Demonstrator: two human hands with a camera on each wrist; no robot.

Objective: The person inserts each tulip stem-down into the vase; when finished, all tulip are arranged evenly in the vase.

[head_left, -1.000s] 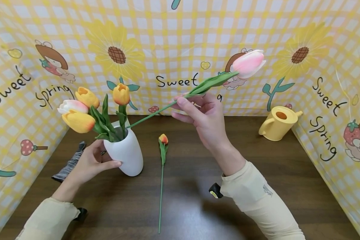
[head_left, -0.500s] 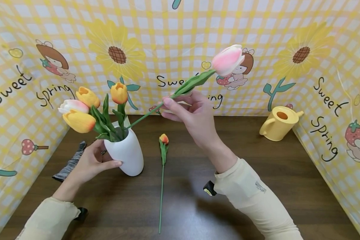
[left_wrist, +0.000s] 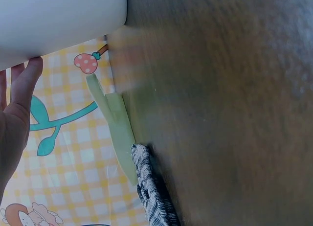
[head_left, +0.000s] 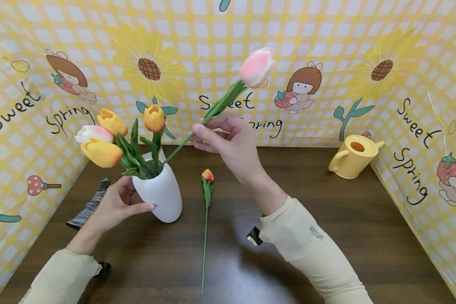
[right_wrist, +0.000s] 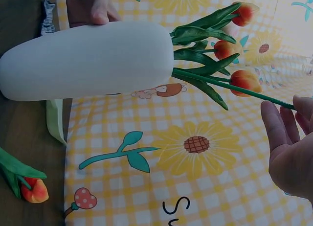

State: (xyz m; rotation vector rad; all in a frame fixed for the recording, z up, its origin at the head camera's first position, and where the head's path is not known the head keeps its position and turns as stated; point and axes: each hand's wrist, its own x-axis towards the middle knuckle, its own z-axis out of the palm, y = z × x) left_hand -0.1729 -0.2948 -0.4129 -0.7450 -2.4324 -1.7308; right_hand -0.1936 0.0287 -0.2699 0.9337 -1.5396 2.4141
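Observation:
My left hand (head_left: 112, 207) holds the white vase (head_left: 160, 196) at its left side, thumb across the front. Yellow-orange tulips (head_left: 100, 153) and a pink-white one lean out of the vase's mouth. Between thumb and fingers, my right hand (head_left: 233, 145) pinches the green stem of a pink tulip (head_left: 256, 68), just below its leaves. That stem slants down to the vase, its lower end inside the mouth, as the right wrist view also shows along the green stem (right_wrist: 234, 89). A single orange tulip (head_left: 207, 176) lies on the table right of the vase.
A yellow watering can (head_left: 353, 156) stands at the back right. Grey mottled knitted fabric (head_left: 89, 207) lies left of the vase, beside a pale green flat object (left_wrist: 120, 128) near the wall. Checked printed cloth (head_left: 220, 33) encloses the dark wooden table (head_left: 289, 181).
My right hand has moved left toward the vase, and the pink tulip has swung left and more upright, its stem sliding deeper into the mouth. My left hand stays on the vase.

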